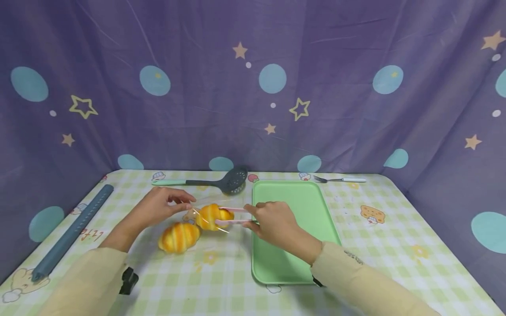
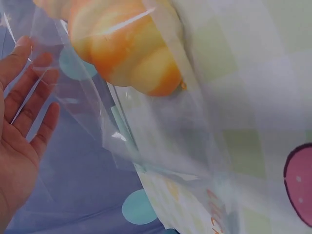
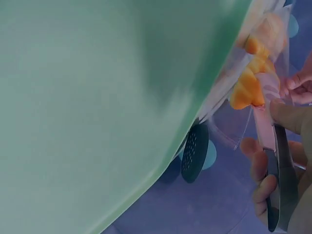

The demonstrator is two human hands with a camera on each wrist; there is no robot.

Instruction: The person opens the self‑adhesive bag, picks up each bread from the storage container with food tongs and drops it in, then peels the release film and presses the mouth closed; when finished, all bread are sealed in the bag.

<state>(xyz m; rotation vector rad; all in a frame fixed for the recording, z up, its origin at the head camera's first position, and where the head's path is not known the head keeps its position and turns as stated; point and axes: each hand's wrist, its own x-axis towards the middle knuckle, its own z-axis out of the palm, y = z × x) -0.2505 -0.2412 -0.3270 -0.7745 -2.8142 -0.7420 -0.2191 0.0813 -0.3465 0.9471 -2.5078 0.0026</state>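
Note:
My left hand [image 1: 164, 206] pinches the mouth edge of a clear plastic bag [image 2: 112, 131] between thumb and fingertips. A toy croissant [image 1: 179, 237], orange and yellow, lies under the clear film on the table. My right hand [image 1: 274, 221] grips a pair of tongs [image 1: 236, 222] with pink ends and dark handles [image 3: 285, 185]. Between the tong ends sits a second croissant [image 1: 210, 217], at the bag's mouth and close beside the first. The bag's film partly covers this croissant, so how far inside it lies is hard to tell.
A light green tray [image 1: 296, 259] lies under and beside my right hand. Behind are a slotted ladle [image 1: 234, 181] with a mint handle and a fork [image 1: 340, 180]. A dark blue-grey long bar [image 1: 75, 230] lies along the left table edge, before a purple curtain [image 1: 253, 109].

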